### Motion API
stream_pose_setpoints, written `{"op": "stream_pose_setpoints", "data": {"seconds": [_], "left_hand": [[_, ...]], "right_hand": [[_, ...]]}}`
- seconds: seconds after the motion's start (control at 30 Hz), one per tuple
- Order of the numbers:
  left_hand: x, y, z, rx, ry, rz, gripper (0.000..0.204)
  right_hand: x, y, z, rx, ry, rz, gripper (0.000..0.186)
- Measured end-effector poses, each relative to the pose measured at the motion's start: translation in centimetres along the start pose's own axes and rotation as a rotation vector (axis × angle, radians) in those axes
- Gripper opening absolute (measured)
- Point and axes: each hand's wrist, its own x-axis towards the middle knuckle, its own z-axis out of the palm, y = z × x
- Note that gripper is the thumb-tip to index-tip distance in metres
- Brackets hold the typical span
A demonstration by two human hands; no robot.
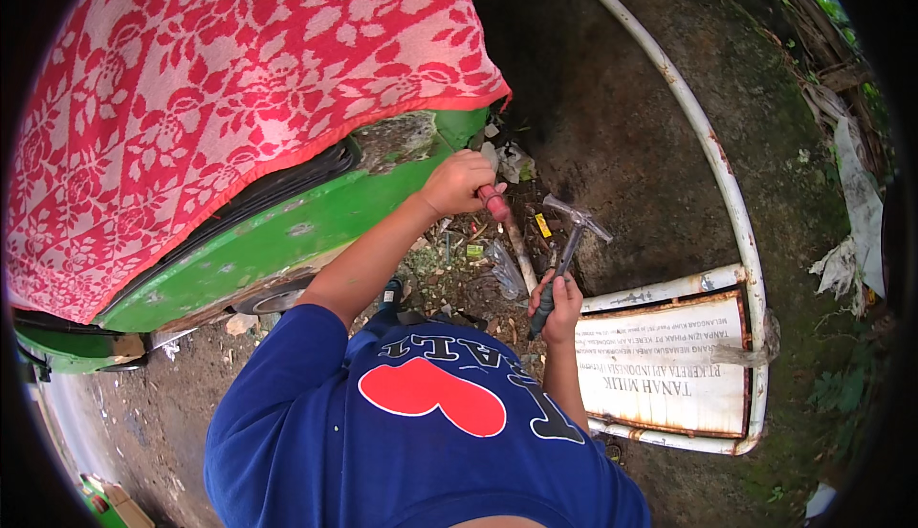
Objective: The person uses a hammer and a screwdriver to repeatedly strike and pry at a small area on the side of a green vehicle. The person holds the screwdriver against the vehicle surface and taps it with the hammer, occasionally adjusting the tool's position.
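Observation:
My left hand (459, 185) is closed at the red end of a whitish, rust-marked rod (518, 247), in front of the green car body. The rod slants down toward my right hand, and its lower end is hidden. In my right hand (562, 307), fingers wrap round the dark grip of a hammer (571, 246). Its metal head points up and away from me, apart from the rod. Close to my left hand, the green car panel (325, 205) shows scuffs and a bare, grey-brown patch. A red and pink flowered cloth (258, 78) covers the car above it.
A white signboard (660, 365) in a rusty frame lies at the right, with a long curved white pipe (703, 131) reaching away. Debris, a yellow packet (543, 225) and clear plastic (506, 270) litter the ground. Torn plastic sheeting (861, 203) hangs at the far right.

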Motion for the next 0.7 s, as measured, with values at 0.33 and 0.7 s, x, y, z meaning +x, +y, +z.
{"op": "stream_pose_setpoints", "data": {"seconds": [0.33,0.7], "left_hand": [[1.3,-0.7,0.6,0.019,-0.001,-0.018,0.027],[-0.8,-0.9,1.7,0.086,-0.107,0.055,0.02]], "right_hand": [[-0.8,1.6,1.4,-0.449,0.01,-0.151,0.037],[0.2,0.2,2.4,-0.155,-0.002,-0.149,0.045]]}}
